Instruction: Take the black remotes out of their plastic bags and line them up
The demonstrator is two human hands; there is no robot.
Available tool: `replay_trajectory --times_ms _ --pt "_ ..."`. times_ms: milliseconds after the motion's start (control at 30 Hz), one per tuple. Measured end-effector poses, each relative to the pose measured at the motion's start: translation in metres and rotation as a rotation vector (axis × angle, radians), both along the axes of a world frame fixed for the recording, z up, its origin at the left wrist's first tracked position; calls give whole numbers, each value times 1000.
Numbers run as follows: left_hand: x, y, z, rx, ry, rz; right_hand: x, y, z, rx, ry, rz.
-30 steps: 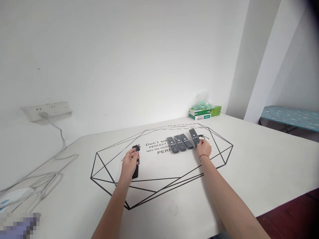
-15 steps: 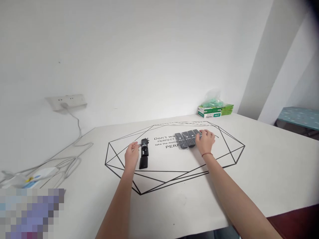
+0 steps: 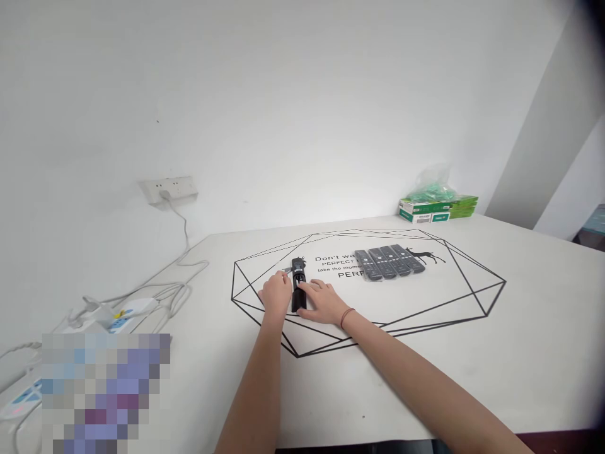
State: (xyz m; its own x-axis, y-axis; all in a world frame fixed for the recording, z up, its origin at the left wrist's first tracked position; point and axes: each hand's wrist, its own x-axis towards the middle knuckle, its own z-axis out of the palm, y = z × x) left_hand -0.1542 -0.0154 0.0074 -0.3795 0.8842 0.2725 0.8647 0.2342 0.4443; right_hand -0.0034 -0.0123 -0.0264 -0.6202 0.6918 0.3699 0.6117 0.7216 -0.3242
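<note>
White wall (image 3: 302, 113) stands behind a big white table (image 3: 425, 359). Black lines make a shape on the table, and the printed words (image 3: 338, 265) inside say "Don't wa", "PERFECT", "take the mome" and "PERF"; remotes hide the ends. Those four dark remotes (image 3: 382, 261) lie in a row in clear wrap, next to a printed deer (image 3: 428, 255). Their button marks are too small to read.

One black remote (image 3: 299, 266) lies to the left of the words, between the two hands. It has a pale label near its far end, also too small to read. Curled up, the left hand (image 3: 276, 293) is right beside it; I can't tell if it holds anything. Fingers of the right hand (image 3: 327, 304) touch its near part; I can't tell if they grip it.

Green and white boxes (image 3: 416, 208) sit by the wall. On top is a see-through bag (image 3: 432, 183) with green stuff inside.
</note>
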Motion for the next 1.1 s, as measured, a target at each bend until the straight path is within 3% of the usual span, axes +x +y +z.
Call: replay_trajectory --times_ms 367,533,700,833,967,1100 --pt "30 -3 -5 -105 210 -135 21 -30 19 23 -59 108" --pt "43 1 -14 -84 272 -147 38 -36 28 -123 -56 118" --pt "48 6 -17 -121 212 -180 65 -21 35 -214 -46 8" --pt "52 6 -17 -124 112 -279 81 -8 37 -209 15 -81" --pt "57 2 -17 -97 -65 -384 86 -5 41 -205 101 -77" --pt "59 2 -16 -19 -555 -362 83 -9 49 -118 242 -60"
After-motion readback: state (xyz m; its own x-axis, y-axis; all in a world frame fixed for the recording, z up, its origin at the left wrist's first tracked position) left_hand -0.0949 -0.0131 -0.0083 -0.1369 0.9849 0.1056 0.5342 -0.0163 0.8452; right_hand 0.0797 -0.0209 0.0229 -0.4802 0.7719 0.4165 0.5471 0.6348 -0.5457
